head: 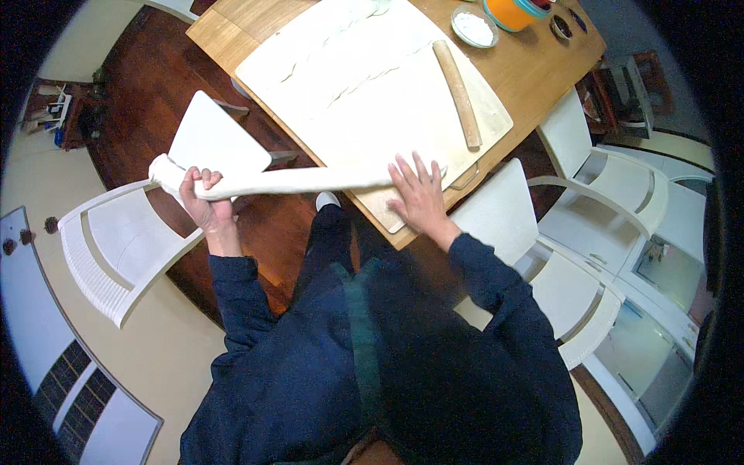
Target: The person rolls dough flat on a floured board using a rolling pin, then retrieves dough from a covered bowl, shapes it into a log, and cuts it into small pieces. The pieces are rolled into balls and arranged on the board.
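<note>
A long strip of pale dough stretches between my two hands. My left hand is closed around its thick end, held out past the table's edge, above the floor and a white chair. On the floured white board, near its front corner, my right hand lies flat on the other end of the strip, fingers spread. Beyond it, a wooden rolling pin rests on the board's right part. Thin twisted lines of dough or creases show faintly on the overexposed board; which they are, I cannot tell.
A glass bowl of white powder, an orange and teal container and a small dark-filled bowl stand on the wooden table. White chairs flank me on both sides. A metal handle juts out by the board's edge.
</note>
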### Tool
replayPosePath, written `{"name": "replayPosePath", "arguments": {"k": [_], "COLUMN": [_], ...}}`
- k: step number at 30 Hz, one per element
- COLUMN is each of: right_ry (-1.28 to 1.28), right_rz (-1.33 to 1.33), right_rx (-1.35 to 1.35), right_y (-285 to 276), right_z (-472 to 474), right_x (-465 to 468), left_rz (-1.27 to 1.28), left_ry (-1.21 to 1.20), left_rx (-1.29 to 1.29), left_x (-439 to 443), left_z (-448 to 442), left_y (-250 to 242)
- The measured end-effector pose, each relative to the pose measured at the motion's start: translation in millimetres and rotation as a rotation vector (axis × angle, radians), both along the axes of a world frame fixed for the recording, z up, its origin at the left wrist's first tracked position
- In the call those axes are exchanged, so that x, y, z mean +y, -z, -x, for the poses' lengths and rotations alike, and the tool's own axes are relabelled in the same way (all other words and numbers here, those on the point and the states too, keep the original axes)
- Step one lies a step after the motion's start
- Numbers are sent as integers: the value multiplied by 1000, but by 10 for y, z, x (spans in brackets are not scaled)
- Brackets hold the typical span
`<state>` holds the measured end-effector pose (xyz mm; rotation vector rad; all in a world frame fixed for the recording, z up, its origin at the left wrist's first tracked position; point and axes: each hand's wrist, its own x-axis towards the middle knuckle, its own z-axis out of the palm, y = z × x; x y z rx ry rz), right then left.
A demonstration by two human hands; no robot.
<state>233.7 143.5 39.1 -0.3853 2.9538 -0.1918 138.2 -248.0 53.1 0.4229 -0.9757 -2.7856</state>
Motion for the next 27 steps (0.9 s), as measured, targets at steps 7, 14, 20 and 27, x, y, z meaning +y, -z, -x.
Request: {"name": "replayPosePath", "arguments": {"k": [7, 14, 20, 27], "right_ry": [120, -19, 137, 28], "right_rz": [-24, 109, 114, 105], "right_rx": [154, -72, 206, 175], "right_y": [337, 279, 506, 525], "right_z": [754, 27, 696, -85], "right_x": [301, 495, 597, 739], "left_rz": [93, 162, 233, 244], "left_ry": [-66, 14, -66, -18], "left_rx": [35, 112, 76, 78], "left_x": [-160, -244, -217, -200], "left_z": [-138, -125, -216, -199], "left_y": [-169, -345, -377, -500]}}
